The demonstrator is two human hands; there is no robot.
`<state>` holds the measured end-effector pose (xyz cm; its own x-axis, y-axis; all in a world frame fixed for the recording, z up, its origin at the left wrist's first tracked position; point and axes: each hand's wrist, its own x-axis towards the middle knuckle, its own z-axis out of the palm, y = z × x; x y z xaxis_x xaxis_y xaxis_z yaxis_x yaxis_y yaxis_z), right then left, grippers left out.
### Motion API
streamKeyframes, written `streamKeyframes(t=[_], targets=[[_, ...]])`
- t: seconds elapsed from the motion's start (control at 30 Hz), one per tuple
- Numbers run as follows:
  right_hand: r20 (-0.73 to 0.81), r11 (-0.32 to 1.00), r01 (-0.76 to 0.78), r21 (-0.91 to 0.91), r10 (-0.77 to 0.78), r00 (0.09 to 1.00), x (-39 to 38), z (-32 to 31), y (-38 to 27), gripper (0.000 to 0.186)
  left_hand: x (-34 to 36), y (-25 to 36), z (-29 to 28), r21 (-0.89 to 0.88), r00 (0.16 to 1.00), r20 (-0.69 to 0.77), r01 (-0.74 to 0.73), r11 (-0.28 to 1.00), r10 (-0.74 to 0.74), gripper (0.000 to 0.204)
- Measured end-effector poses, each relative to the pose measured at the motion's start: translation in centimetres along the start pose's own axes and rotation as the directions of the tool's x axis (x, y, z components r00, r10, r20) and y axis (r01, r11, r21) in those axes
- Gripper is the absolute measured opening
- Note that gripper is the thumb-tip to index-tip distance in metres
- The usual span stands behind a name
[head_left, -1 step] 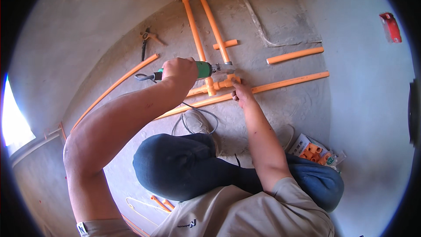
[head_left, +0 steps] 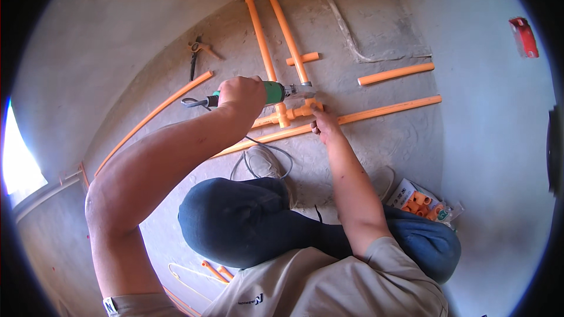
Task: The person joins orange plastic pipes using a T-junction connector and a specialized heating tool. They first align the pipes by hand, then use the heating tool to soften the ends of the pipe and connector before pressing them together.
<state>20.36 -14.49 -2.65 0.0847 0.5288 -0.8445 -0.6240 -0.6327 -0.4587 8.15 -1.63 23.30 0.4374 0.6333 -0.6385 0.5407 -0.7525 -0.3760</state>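
My left hand (head_left: 239, 95) is wrapped round the green handle of a pipe welding iron (head_left: 274, 92), whose cord trails from the back end. The iron's metal head lies between the end of an upright orange pipe (head_left: 290, 48) and an orange tee fitting (head_left: 311, 105). My right hand (head_left: 325, 124) grips that tee fitting from the right with its fingers closed; part of the fitting is hidden by the fingers. Left of it, a second orange tee fitting (head_left: 282, 118) joins the other orange pipe (head_left: 258, 29) running away from me.
A long loose orange pipe (head_left: 399, 108) lies just under my right hand, and shorter orange pipes (head_left: 395, 74) lie beyond it. At the far left rests a pipe cutter (head_left: 195, 53). A box of orange fittings (head_left: 414, 202) stands by my right knee. The grey cord (head_left: 289, 161) loops near my foot.
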Motion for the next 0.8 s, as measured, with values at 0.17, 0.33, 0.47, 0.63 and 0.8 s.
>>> streamKeyframes(t=[0.17, 0.33, 0.47, 0.63, 0.8], targets=[[-0.039, 0.996, 0.077, 0.047, -0.075, 0.996, -0.2, 0.0, -0.1, 0.035, -0.3, 0.6, -0.7, 0.041, 1.000, -0.001, -0.008, 0.999, 0.008, 0.028], [-0.043, 0.997, 0.060, 0.041, -0.058, 0.997, -0.5, 0.2, -0.5, 0.035, -0.4, 0.2, -0.8, 0.062, 0.999, 0.010, -0.040, 0.997, 0.039, 0.028], [-0.058, 0.998, 0.056, 0.033, -0.054, 0.997, -0.3, 0.2, -0.2, 0.035, -0.3, 0.3, -0.5, 0.054, 0.999, -0.039, -0.020, 0.998, 0.022, 0.028], [-0.051, 0.998, 0.058, -0.007, -0.059, 0.997, -0.5, -0.1, -0.3, 0.034, -0.3, 0.4, -0.6, 0.109, 0.998, -0.028, -0.049, 0.993, 0.052, 0.026], [-0.015, 1.000, 0.024, -0.014, -0.024, 1.000, -1.1, -0.4, 0.2, 0.033, -0.3, 0.2, -0.5, 0.097, 0.999, -0.032, -0.039, 0.995, 0.043, 0.026]])
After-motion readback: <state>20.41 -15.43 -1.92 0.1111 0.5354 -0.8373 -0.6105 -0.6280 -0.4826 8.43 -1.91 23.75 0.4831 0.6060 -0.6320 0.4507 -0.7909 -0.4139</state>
